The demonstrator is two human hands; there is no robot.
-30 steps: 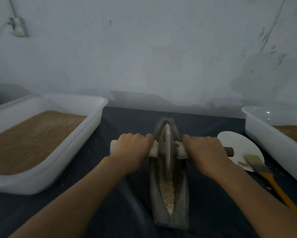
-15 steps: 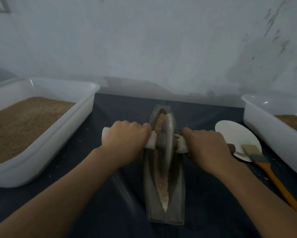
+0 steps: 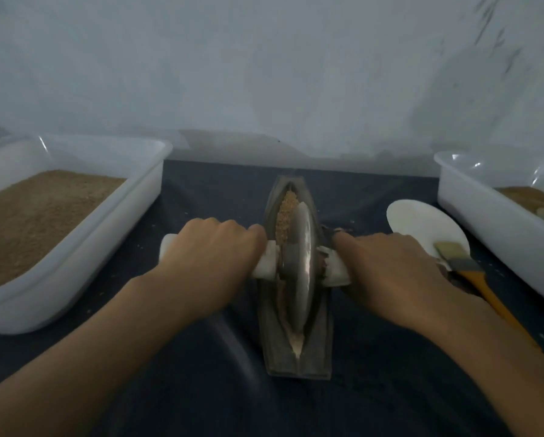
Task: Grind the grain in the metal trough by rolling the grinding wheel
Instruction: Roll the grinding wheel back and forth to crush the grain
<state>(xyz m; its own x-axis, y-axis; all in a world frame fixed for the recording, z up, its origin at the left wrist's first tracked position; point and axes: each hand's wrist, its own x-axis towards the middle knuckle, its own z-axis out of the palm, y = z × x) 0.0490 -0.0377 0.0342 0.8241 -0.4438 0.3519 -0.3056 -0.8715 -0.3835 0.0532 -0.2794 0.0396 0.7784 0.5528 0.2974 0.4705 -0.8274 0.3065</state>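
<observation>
Dark cloth-covered table: grain ground in boat-shaped metal trough, centre frame.
Left hand and right hand clench the white axle handles of the upright grey grinding wheel.

Narrow boat-shaped metal trough lengthwise on dark desk, grey grinding wheel upright on edge in its groove, white-wrapped axle crosswise, coarse brown grain heaped beyond, pale ground meal nearer.

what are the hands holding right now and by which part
Both hold the grinding wheel by its axle handle: left hand on the white-wrapped left end, right hand on the right end.
</observation>
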